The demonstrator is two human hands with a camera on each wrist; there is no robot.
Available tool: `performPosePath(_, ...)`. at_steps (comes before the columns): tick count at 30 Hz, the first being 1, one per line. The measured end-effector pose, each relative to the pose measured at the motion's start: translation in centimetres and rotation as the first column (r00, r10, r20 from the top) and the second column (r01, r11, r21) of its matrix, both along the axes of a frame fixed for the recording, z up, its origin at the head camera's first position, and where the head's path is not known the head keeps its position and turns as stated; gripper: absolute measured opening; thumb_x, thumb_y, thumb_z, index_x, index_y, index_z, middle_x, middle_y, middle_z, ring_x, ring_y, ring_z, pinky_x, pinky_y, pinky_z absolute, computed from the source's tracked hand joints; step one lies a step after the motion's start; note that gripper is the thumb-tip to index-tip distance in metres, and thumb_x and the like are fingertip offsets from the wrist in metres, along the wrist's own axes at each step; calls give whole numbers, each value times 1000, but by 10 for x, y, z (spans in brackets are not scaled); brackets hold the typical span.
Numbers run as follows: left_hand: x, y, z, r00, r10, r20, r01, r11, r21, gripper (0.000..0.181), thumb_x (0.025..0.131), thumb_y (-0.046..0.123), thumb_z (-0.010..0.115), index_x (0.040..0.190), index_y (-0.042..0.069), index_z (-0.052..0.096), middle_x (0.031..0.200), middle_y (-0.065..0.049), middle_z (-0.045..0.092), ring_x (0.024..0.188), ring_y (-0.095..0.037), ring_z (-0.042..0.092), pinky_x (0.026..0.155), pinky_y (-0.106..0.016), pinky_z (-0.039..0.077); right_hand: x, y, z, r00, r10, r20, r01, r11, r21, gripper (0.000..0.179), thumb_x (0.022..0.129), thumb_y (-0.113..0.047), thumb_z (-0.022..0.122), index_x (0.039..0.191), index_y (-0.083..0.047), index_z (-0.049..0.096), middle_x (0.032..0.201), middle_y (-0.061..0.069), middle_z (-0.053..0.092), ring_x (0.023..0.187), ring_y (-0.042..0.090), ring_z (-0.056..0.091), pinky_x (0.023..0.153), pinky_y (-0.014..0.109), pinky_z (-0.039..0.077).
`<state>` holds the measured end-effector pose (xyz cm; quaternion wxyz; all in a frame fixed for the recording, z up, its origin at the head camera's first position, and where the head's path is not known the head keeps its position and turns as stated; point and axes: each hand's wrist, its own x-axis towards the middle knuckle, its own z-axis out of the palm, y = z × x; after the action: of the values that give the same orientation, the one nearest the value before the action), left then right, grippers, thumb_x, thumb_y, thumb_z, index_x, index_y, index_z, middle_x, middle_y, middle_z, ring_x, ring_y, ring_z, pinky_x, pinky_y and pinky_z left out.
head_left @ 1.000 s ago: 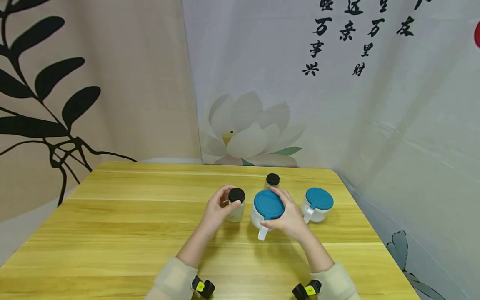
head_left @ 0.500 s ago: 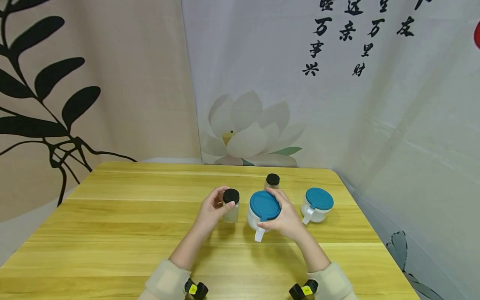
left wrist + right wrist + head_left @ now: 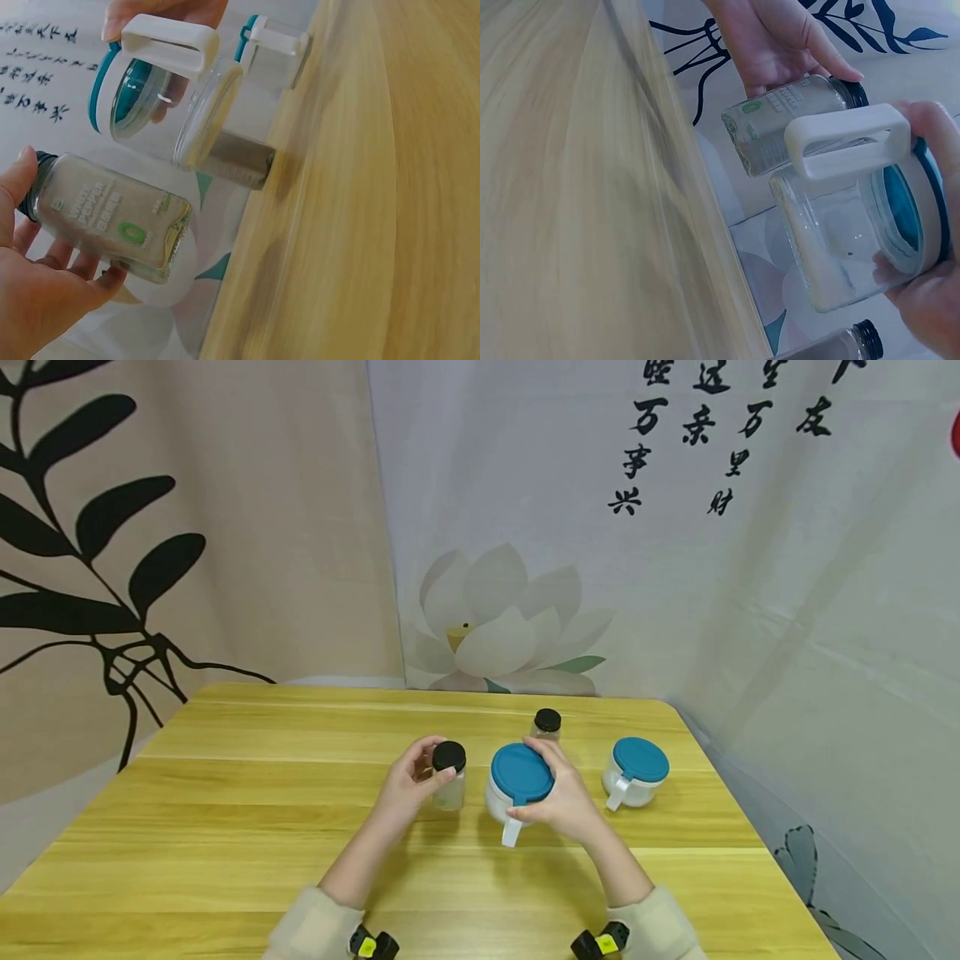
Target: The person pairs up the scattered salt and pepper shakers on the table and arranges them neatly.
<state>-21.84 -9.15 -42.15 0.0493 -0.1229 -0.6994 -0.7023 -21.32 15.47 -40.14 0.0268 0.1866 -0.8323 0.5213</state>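
My left hand grips a glass pepper jar by its black screw cap, thumb on the near side and fingers on the far side. A printed label with a green mark shows on its grey-brown contents. Just to its right, my right hand holds a clear seasoning pot around its blue lid. The pot's white handle faces toward me, and a pale layer lies at its bottom. Both containers hang upright above the wooden table, side by side with a small gap.
A second blue-lidded pot stands on the table at the right. Behind the held pot is another black-capped jar, partly hidden by my right hand. A printed cloth backdrop hangs past the table's far edge.
Both hands have shifted left and slightly nearer to me, carrying the pepper jar and the blue-lidded pot along. The other pot and jar have stayed in place.
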Motion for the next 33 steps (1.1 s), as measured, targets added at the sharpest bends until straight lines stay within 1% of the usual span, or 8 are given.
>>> performPosePath(1,0,-1,0,1000,1,2,-1,1000,-2,43,87,8,71,127,7,55,111,-9,57,101,-24,50,93,-38,41,-3,1,-5,1000,-2,2,2,1000,-3,98,62,-7,89,146,-13,39,143,12,38,123,37,43,95,56,39)
performPosePath(4,1,-4,0,1000,4,3,-4,1000,-3,43,87,8,71,127,8,55,111,-9,57,102,-23,51,94,-38,40,-6,1,-10,1000,2,-10,-2,1000,-14,97,61,-12,91,144,-17,41,141,7,40,122,34,44,95,55,40)
performPosePath(10,4,-11,1,1000,-1,10,1,1000,-14,44,87,10,71,127,8,54,112,-10,56,103,-24,50,95,-39,40,-4,-5,-10,999,19,-29,-20,1000,-21,97,61,-19,92,144,-19,42,138,5,43,118,34,46,93,55,42)
performPosePath(14,5,-16,2,1000,-1,16,1,1000,-13,45,87,9,71,128,8,54,112,-11,55,103,-25,50,95,-38,41,-2,-8,-9,999,19,-36,-20,1000,-16,96,61,-19,91,144,-18,42,138,5,43,118,34,47,92,55,42)
performPosePath(22,9,-26,2,1000,-9,27,8,1000,14,46,88,6,69,130,6,51,115,-11,54,102,-23,49,92,-29,42,-2,-14,-9,999,44,-32,-45,998,-43,97,60,-17,92,143,-18,43,139,4,42,117,33,48,93,53,43)
performPosePath(27,10,-35,1,1000,-26,4,27,1000,-6,46,89,9,69,131,4,50,119,-12,53,103,-21,50,93,-27,41,-3,-17,-11,997,62,-34,-64,996,-58,96,60,-16,92,143,-16,44,141,5,41,118,33,47,93,53,42)
performPosePath(33,14,-46,2,999,-38,10,38,999,-26,48,89,13,69,132,5,48,124,-12,52,109,-23,50,91,-25,44,-2,-21,-12,996,88,-14,-88,994,-65,96,61,-13,91,144,-15,42,139,5,41,118,31,47,93,51,42)
